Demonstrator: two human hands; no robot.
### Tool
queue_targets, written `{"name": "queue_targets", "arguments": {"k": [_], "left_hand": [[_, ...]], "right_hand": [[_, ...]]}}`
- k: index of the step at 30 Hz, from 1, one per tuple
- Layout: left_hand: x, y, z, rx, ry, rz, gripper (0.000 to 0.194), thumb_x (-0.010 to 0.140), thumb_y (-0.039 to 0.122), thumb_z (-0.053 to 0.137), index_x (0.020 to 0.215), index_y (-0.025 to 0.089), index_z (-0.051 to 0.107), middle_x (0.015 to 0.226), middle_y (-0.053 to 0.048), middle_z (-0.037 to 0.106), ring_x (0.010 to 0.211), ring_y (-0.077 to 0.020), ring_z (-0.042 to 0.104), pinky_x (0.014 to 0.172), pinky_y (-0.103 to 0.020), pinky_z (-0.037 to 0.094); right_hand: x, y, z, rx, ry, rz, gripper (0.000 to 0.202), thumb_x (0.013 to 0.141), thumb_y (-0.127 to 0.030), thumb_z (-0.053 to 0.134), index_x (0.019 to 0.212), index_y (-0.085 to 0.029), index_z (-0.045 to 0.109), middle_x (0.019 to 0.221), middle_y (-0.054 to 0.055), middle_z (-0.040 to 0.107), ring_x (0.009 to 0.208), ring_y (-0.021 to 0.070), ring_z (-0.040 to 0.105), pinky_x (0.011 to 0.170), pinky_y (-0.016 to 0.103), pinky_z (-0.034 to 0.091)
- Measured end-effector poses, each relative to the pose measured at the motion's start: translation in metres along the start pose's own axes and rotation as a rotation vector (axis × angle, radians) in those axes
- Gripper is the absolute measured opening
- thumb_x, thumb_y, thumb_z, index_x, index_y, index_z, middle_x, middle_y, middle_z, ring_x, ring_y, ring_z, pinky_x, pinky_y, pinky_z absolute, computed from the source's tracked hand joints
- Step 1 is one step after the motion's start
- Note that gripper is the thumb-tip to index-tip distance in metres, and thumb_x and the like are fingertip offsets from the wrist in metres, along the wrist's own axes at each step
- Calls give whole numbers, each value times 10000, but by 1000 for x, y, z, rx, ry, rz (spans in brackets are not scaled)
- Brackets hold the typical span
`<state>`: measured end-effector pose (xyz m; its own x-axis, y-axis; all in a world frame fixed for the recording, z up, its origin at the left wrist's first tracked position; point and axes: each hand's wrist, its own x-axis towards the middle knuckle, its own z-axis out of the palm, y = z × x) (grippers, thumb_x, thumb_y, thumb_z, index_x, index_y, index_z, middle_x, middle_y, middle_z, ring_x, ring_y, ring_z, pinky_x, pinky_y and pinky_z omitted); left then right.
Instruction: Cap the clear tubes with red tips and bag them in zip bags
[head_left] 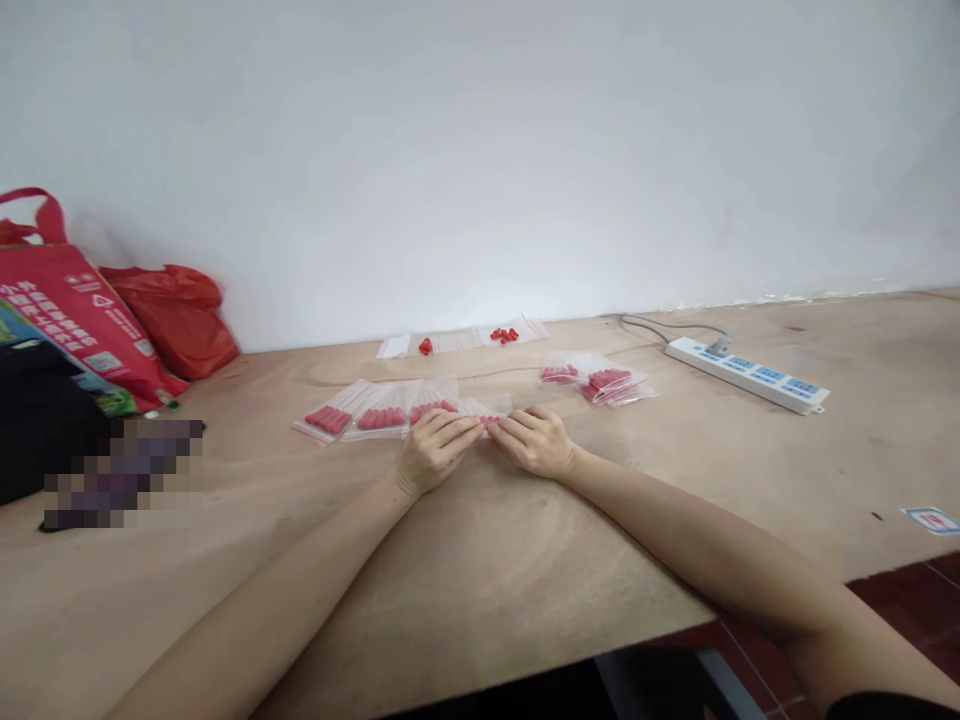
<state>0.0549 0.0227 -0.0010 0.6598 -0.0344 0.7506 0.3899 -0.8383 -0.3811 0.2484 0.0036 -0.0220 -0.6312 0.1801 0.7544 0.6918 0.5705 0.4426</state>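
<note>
My left hand [439, 450] and my right hand [536, 442] meet near the middle of the table, fingers closed. Between them they pinch the edge of a small transparent zip-lock bag [486, 408] with red pieces in it, partly hidden by the fingers. Just left of my left hand, several similar bags lie in a row, among them one bag [328, 418] at the far left and another bag [381, 415] beside it. Each shows a line of red, tube-like pieces. To the right of my right hand is a pile of filled bags [609, 384].
Along the wall lie loose red pieces [505, 335] on flat plastic bags [457, 342]. A white power strip [750, 374] with a plugged-in cord is on the right. A red carrying bag [82, 320], a red plastic bag [180, 315] and a black item [45, 420] stand at left.
</note>
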Motion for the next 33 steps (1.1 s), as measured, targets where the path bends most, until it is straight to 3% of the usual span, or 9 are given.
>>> {"name": "queue_targets", "arguments": {"k": [13, 26, 33], "left_hand": [[5, 6, 0, 34, -16, -7, 107, 799, 73, 494, 836, 136, 571, 770, -53, 663, 699, -160, 579, 672, -323, 456], [1, 4, 3, -4, -63, 25, 168, 809, 63, 439, 870, 139, 577, 814, -52, 672, 774, -169, 582, 718, -340, 457], [0, 6, 2, -19, -36, -19, 117, 800, 84, 496, 825, 162, 579, 795, -23, 678, 728, -143, 589, 728, -339, 450]], "right_hand": [[4, -5, 2, 78, 2, 150, 174, 841, -190, 442, 801, -163, 609, 673, 11, 617, 619, 110, 467, 555, 271, 254], [3, -4, 2, 47, -29, 67, 172, 834, -172, 437, 765, -162, 595, 654, 6, 596, 607, 111, 456, 560, 282, 250], [-11, 12, -9, 30, -57, 51, 184, 838, -136, 414, 808, -166, 594, 703, 8, 611, 638, 107, 476, 613, 265, 275]]}}
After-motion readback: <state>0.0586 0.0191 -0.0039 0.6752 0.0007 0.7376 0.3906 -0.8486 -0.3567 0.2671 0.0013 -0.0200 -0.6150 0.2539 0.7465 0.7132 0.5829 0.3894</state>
